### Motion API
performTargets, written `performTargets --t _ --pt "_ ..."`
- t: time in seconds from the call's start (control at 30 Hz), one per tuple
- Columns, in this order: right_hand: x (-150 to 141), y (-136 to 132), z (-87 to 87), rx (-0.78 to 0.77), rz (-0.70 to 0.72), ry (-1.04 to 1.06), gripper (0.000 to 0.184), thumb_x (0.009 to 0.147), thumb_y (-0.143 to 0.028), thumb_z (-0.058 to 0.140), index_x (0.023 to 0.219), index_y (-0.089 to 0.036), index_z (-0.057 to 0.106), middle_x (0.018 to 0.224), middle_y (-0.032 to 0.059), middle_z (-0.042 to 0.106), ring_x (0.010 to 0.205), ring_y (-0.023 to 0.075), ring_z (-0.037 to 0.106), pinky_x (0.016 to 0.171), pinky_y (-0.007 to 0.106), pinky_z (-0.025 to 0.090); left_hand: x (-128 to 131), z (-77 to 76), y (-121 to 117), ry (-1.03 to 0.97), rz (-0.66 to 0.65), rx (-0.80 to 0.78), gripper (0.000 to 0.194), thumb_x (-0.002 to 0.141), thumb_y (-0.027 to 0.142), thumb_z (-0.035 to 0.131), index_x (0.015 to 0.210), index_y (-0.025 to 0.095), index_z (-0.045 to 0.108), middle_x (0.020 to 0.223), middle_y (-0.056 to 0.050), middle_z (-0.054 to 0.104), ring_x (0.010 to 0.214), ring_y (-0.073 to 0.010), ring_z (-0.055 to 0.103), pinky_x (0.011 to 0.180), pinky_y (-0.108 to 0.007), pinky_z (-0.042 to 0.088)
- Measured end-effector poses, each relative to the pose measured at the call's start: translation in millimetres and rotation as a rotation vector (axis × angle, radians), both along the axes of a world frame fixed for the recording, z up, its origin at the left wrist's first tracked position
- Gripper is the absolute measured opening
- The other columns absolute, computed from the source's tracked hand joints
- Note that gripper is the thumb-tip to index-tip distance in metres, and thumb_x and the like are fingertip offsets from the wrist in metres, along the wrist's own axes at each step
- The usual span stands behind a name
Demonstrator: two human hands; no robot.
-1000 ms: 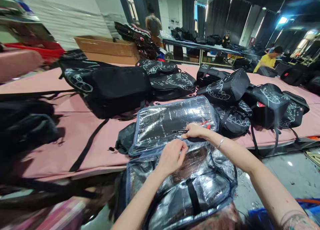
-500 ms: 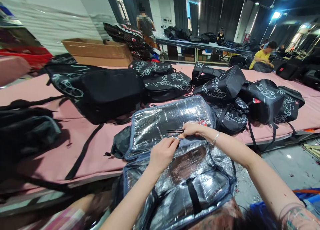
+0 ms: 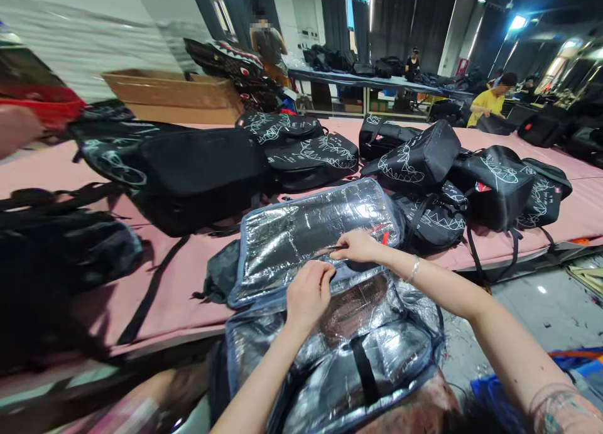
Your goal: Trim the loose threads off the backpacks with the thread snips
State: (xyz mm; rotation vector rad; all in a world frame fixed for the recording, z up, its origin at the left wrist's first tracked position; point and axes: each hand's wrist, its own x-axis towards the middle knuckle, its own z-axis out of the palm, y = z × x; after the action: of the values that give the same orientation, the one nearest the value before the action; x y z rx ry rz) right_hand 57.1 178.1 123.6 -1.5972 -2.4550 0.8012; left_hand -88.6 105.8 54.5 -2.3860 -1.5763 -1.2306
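An open backpack (image 3: 273,252) with silvery foil lining lies in front of me, its lid laid back on the pink table edge. My left hand (image 3: 307,296) is closed in a pinch on the blue-grey trim by the fold between lid and body. Just above it, my right hand (image 3: 358,245) is closed around a slim dark pair of thread snips (image 3: 325,252), whose blades point left over the foil. A red strip (image 3: 385,237) shows behind the right hand. My fingers hide the exact spot between the two hands.
Black backpacks with white line drawings (image 3: 409,161) lie across the pink padded table (image 3: 160,245). A large black bag (image 3: 202,170) sits at left, a cardboard box (image 3: 174,95) behind it. One person in yellow (image 3: 487,107) works at the far right; others stand further back.
My right hand has shifted slightly left and the snips now show less, their blades closer together. The left hand still pinches the trim. The view has shifted a little.
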Motion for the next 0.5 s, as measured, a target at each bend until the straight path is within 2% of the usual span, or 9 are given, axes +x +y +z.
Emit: performTargets --t 0.1,0.17,0.23,0.37,0.5 --pt "15 -9 -1.8 0.325 -0.022 0.067 0.026 0.086 -0.041 0.049 0.095 -0.019 0.058 0.089 0.0033 0.060 0.082 0.0155 0.052 0.069 0.024 0.035 -2 2.5 0 -0.034 0.017 -0.039 0.016 0.086 0.021 0.042 0.076 0.018 0.053 0.077 -0.004 0.060 0.075 -0.0163 0.055 0.069 -0.027 0.043" --pt "27 -15 -5.3 0.530 0.059 0.057 0.021 0.089 -0.035 0.047 0.095 -0.018 0.057 0.088 0.0045 0.060 0.083 0.0167 0.051 0.071 0.026 0.035 -3 3.1 1 -0.051 0.021 -0.060 0.016 0.086 0.021 0.042 0.075 0.018 0.053 0.077 -0.004 0.060 0.076 -0.0164 0.055 0.070 -0.027 0.043" --pt "38 -20 -10.3 0.653 0.175 0.004 0.020 0.089 -0.033 0.046 0.091 -0.016 0.057 0.086 0.0056 0.059 0.081 0.0180 0.049 0.071 0.027 0.035 -3 2.9 2 -0.069 0.026 -0.078 0.017 0.086 0.021 0.042 0.074 0.018 0.053 0.077 -0.004 0.059 0.076 -0.0165 0.055 0.070 -0.027 0.043" --pt "49 -27 -20.7 0.767 0.285 -0.059 0.029 0.092 -0.037 0.039 0.087 -0.015 0.058 0.086 0.0077 0.058 0.080 0.0200 0.047 0.069 0.030 0.034 -2 2.0 3 -0.108 0.036 -0.101 0.017 0.086 0.022 0.042 0.073 0.018 0.053 0.076 -0.005 0.059 0.076 -0.0169 0.055 0.071 -0.028 0.043" --pt "45 -29 -24.7 0.765 0.309 -0.081 0.029 0.092 -0.039 0.039 0.089 -0.015 0.057 0.087 0.0077 0.057 0.081 0.0205 0.046 0.068 0.030 0.033 -2 2.4 2 -0.152 0.035 -0.120 0.017 0.085 0.024 0.043 0.073 0.019 0.054 0.076 -0.004 0.059 0.077 -0.0173 0.055 0.072 -0.029 0.043"
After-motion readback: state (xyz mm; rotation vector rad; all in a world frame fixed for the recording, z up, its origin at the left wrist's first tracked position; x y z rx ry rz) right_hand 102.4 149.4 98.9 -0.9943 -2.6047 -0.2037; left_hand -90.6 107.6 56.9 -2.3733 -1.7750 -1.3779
